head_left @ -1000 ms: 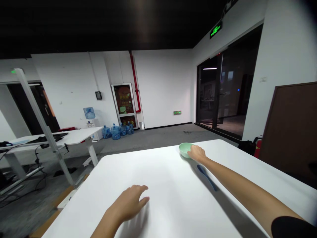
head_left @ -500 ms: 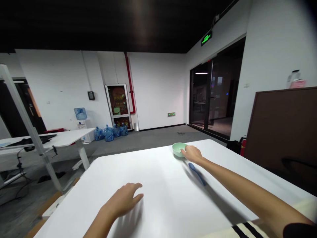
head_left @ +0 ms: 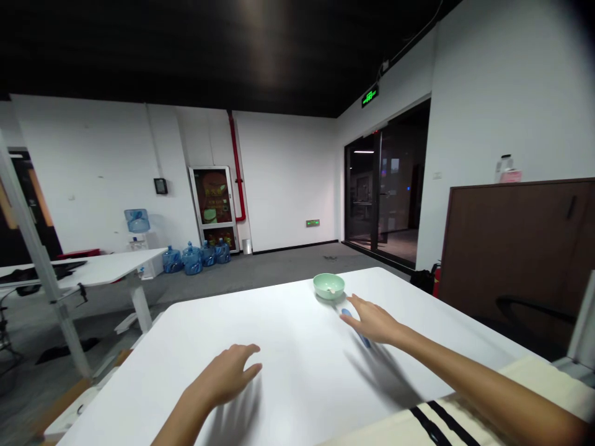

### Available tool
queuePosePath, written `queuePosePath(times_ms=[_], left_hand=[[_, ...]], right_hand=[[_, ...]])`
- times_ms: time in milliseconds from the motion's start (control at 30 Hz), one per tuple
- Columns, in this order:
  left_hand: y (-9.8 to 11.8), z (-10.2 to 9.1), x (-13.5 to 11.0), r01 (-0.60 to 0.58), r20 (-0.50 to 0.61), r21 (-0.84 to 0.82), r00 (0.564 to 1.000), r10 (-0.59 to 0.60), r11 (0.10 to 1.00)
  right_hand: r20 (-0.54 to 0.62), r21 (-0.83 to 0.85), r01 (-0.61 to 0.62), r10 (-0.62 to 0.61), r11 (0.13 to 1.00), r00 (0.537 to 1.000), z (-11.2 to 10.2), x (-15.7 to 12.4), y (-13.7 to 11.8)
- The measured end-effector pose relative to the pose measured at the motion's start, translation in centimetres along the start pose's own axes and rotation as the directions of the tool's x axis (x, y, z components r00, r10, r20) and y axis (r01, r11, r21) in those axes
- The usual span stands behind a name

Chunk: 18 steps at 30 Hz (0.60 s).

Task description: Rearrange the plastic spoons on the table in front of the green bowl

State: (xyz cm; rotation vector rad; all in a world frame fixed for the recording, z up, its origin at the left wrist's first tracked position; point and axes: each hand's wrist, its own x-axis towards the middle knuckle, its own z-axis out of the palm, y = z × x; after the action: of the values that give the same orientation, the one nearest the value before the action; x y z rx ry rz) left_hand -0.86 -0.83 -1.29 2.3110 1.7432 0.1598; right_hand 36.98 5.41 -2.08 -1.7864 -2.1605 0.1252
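My right hand [head_left: 374, 319] hovers over a blue spoon [head_left: 346, 312] on the white table [head_left: 292, 347], hiding part of it. Its thumb and fingers are apart and hold nothing. Just beyond stands a green bowl [head_left: 328, 287] with something small and pale inside, too small to name. My left hand [head_left: 229, 373] is raised above the left part of the table, thumb and fingers spread, with no object in it.
Cream cloth with black stripes [head_left: 465, 412] lies along the near right edge. A brown cabinet [head_left: 511, 248] stands right of the table. To the left is another white table [head_left: 121, 263], with blue water bottles [head_left: 192, 260] on the floor behind.
My right hand has let go of the bowl's rim and drawn back toward me, over the spoon. The left hand is nearly unmoved. The view has turned slightly right.
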Motion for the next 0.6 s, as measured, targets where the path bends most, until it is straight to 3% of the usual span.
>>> queuePosePath(times_ms=[233, 600], left_hand=[[0.2, 0.1, 0.1, -0.003, -0.005, -0.006, 1.000, 0.003, 1.000], [0.2, 0.1, 0.1, -0.009, 0.009, -0.016, 1.000, 0.009, 1.000]], right_hand=[[0.006, 0.006, 0.037, -0.038, 0.999, 0.999, 1.8, -1.2, 0.7], [0.020, 0.029, 0.030, -0.031, 0.999, 0.999, 2.0, -1.3, 1.2]])
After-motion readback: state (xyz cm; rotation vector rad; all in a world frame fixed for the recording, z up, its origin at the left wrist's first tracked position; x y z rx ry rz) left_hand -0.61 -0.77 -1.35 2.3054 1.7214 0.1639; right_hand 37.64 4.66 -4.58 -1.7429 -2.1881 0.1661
